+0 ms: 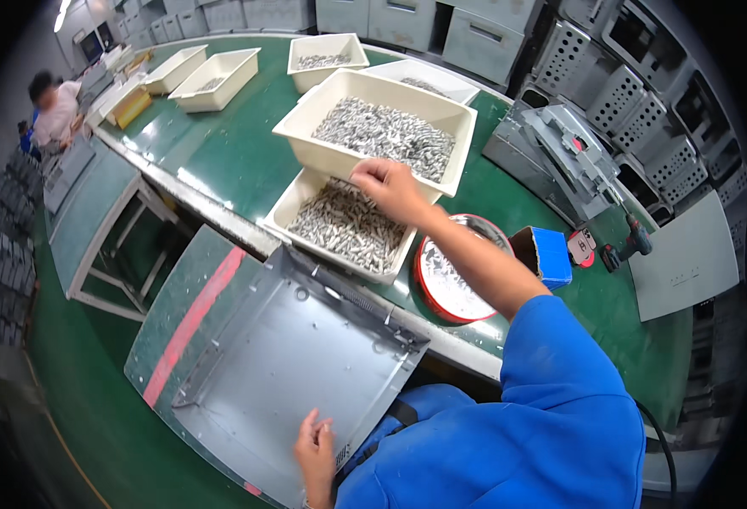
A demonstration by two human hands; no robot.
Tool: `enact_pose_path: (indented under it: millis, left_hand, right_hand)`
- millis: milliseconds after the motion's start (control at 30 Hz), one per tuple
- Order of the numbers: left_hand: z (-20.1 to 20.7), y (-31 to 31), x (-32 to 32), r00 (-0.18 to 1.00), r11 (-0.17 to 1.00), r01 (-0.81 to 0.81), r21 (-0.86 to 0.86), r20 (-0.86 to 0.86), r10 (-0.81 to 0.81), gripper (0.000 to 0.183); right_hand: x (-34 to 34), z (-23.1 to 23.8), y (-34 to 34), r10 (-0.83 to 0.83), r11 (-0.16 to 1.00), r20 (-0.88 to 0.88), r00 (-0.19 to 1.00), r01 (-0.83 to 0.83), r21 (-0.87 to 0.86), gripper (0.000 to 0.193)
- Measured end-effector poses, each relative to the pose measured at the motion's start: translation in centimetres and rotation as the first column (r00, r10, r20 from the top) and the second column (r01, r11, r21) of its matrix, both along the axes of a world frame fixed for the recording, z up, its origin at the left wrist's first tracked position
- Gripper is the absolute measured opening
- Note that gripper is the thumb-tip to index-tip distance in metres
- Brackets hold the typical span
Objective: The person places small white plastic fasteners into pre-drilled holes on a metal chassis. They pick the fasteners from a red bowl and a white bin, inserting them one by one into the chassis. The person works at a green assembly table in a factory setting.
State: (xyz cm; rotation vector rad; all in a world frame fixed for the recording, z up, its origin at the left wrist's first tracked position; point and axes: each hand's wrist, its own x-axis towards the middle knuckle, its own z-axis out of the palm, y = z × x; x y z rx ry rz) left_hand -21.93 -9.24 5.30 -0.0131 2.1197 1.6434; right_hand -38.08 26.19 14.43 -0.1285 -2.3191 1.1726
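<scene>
My right hand (388,188) reaches across to the near rim of a cream plastic bin (290,136) heaped with small silvery metal parts (382,131). Its fingers are pinched together; whatever they hold, if anything, is hidden. Below the hand, a second cream bin (284,227) holds more small metal parts (348,227), and the first bin partly covers it. My left hand (312,454), fingers apart and nothing in them, is over the near edge of a grey sheet-metal tray-shaped housing (280,356) with raised walls.
A round red tub (424,284) and a blue box (551,257) stand right of the bins. Farther right are a cordless drill (632,242), a white panel (687,259) and a metal assembly (560,157). More bins (217,81) line the green table (255,114). A person (55,114) works far left.
</scene>
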Motion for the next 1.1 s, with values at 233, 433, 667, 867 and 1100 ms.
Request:
enact_pose_path:
  millis: [233,433,667,867,1100]
  left_hand:
    - [-0.2,4.4,2.6,0.999,0.999,-0.044,-0.025,0.025,0.045,0.032]
    - [-2.5,5.5,3.1,0.976,0.976,-0.208,-0.056,-0.076,0.204,0.028]
    - [-2.7,6.4,2.9,0.979,0.962,-0.166,-0.219,-0.156,0.134,0.027]
    - [-2.4,7.0,2.9,0.974,0.927,-0.179,-0.331,-0.192,0.120,0.024]
    - [-2.2,6.8,2.8,0.939,0.846,-0.145,-0.513,-0.342,-0.046,0.020]
  right_hand:
    - [1.0,0.6,11.5,-0.094,0.929,0.026,0.995,0.097,-0.356,0.011]
    - [9.0,-2.6,9.6,0.045,0.808,-0.144,0.989,-0.121,-0.577,0.008]
    - [15.0,-15.9,12.6,-0.387,0.921,0.520,0.762,0.299,0.249,0.025]
    - [14.5,-19.3,8.6,-0.635,0.703,0.353,0.688,0.325,0.632,0.042]
    - [15.6,-19.9,6.5,-0.222,0.911,0.585,0.780,-0.047,0.409,0.015]
